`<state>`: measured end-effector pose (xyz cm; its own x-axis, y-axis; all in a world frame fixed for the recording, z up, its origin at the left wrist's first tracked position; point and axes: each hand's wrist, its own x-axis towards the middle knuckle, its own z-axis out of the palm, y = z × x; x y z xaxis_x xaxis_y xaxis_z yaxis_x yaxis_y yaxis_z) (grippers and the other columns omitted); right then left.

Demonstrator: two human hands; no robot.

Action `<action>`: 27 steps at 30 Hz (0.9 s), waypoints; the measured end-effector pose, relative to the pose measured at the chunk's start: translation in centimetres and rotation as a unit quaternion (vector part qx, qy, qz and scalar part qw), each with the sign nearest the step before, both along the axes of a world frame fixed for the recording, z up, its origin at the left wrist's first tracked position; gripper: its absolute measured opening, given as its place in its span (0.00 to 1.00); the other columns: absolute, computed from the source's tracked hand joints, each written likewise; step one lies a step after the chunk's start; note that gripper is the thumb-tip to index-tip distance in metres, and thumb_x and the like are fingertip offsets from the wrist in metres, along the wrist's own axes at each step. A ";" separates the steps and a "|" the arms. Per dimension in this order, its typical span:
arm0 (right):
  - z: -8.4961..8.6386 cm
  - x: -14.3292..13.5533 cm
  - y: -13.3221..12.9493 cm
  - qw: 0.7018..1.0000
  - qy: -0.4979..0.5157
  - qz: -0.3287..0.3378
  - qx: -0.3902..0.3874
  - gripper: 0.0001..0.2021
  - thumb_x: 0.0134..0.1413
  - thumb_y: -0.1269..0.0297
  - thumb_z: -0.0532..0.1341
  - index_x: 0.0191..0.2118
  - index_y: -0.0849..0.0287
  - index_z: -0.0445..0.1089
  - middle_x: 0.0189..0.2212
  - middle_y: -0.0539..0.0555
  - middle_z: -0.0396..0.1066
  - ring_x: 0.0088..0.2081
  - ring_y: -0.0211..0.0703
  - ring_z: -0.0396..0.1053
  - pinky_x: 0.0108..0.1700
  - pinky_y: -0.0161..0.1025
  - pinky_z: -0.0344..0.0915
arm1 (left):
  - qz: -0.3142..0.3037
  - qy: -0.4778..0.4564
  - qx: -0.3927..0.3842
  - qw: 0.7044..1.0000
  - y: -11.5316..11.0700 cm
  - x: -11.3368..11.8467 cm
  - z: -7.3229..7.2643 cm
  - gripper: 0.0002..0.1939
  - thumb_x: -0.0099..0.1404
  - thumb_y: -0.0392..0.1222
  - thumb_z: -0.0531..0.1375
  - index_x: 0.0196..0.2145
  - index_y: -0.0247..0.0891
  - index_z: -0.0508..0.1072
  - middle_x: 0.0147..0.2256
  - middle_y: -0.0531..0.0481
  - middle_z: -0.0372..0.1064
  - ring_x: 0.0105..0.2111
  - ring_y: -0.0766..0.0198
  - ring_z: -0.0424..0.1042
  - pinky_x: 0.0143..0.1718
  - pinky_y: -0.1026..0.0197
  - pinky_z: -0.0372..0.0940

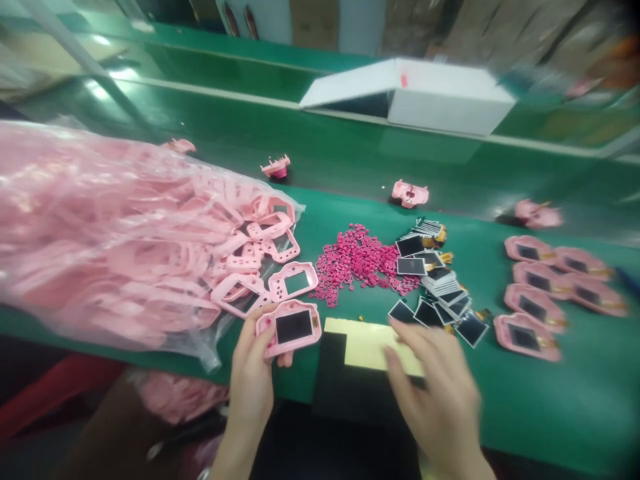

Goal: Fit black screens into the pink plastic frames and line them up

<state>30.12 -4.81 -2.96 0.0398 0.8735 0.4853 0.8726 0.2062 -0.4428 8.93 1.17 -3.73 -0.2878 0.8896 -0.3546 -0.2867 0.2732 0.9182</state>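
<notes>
My left hand (251,363) grips a pink plastic game console shell (309,341) by its left end. A dark rectangular screen (294,326) sits in the shell's window. My right hand (443,383), slightly blurred, is over a pale yellow sheet (367,345) with thumb and fingers apart and nothing visible between them. Just beyond its fingertips lies a spread of loose small screens (429,312) with ribbon cables. A heap of tiny magenta parts (357,257) is between the screens and the empty pink shells (293,281).
A large clear bag (115,227) spills pink shells on the left. Several shells with screens (535,307) lie in rows at right. Beyond the bench edge, pink pieces (410,193) are spaced along a green belt (345,160). A white box (445,100) stands farther back.
</notes>
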 end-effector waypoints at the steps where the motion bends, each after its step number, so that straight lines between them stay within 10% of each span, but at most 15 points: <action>1: -0.9 -0.2 0.6 0.999 -0.038 0.013 -0.002 0.15 0.70 0.60 0.61 0.58 0.58 0.72 0.43 0.55 0.74 0.41 0.42 0.72 0.44 0.43 0.70 | 0.000 -0.003 0.003 1.000 -0.1 0.1 0.1 0.15 0.59 0.43 0.67 0.43 0.36 0.74 0.24 0.58 0.68 0.16 0.73 0.61 0.18 0.71 0.57; 6: -3.7 -0.4 3.1 0.995 -0.096 0.029 -0.011 0.08 0.70 0.72 0.59 0.44 0.59 0.76 0.35 0.52 0.76 0.35 0.40 0.72 0.42 0.43 0.61 | -0.036 -0.017 0.004 0.999 -1.0 1.2 0.7 0.13 0.63 0.42 0.65 0.44 0.36 0.73 0.30 0.54 0.73 0.15 0.76 0.60 0.18 0.71 0.55; 15: 0.6 9.3 4.3 0.983 -0.018 -0.178 0.027 0.14 0.67 0.57 0.63 0.50 0.59 0.78 0.37 0.56 0.76 0.30 0.40 0.66 0.38 0.41 0.64 | -0.172 -0.120 -0.067 0.975 -1.9 3.0 1.1 0.25 0.68 0.45 0.66 0.59 0.36 0.66 0.28 0.54 0.69 0.20 0.70 0.65 0.17 0.70 0.61; 20: -0.8 4.4 1.1 0.995 0.033 -0.019 -0.087 0.11 0.70 0.62 0.61 0.52 0.56 0.76 0.42 0.53 0.76 0.34 0.38 0.71 0.38 0.37 0.67 | -0.190 -0.119 -0.064 0.972 -1.4 3.2 0.9 0.24 0.70 0.46 0.63 0.59 0.35 0.65 0.30 0.51 0.73 0.23 0.67 0.70 0.21 0.67 0.68; 27: -3.9 2.5 0.1 0.984 -0.096 -0.136 -0.070 0.16 0.71 0.58 0.60 0.55 0.62 0.75 0.42 0.58 0.73 0.37 0.47 0.73 0.39 0.42 0.67 | -0.264 -0.067 -0.051 0.961 -1.8 3.6 -1.2 0.24 0.74 0.56 0.57 0.56 0.34 0.68 0.21 0.55 0.67 0.18 0.68 0.64 0.18 0.70 0.58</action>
